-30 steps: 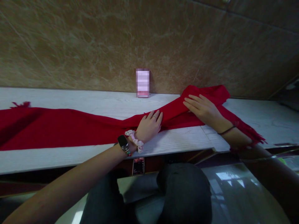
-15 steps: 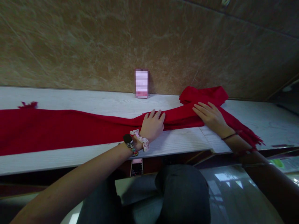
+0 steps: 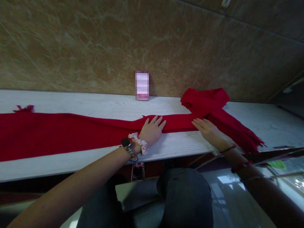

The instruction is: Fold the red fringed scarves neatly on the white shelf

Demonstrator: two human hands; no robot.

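A long red scarf [image 3: 59, 133] runs across the white wooden counter, wide on the left and folded into a narrower strip in the middle. My left hand [image 3: 152, 130] lies on the folded strip with its fingers spread. Farther right, my right hand [image 3: 209, 133] rests with straight fingers on the strip's front edge, close to where the scarf bends. Beyond that hand the scarf loops back in a bunched heap [image 3: 205, 98] against the wall, and a fringed end [image 3: 239, 131] slants toward the counter's front edge. A small fringe tuft [image 3: 25, 109] shows at the far left.
A phone [image 3: 142, 86] with a blurred screen leans against the brown marbled wall [image 3: 83, 47] behind the counter [image 3: 95, 103]. Another phone [image 3: 138, 171] sits below the counter's front edge, above my legs [image 3: 185, 196].
My right hand has slid slightly left and toward me along the strip, which now looks flatter between my hands. My left hand stays on the scarf, nearly in place.
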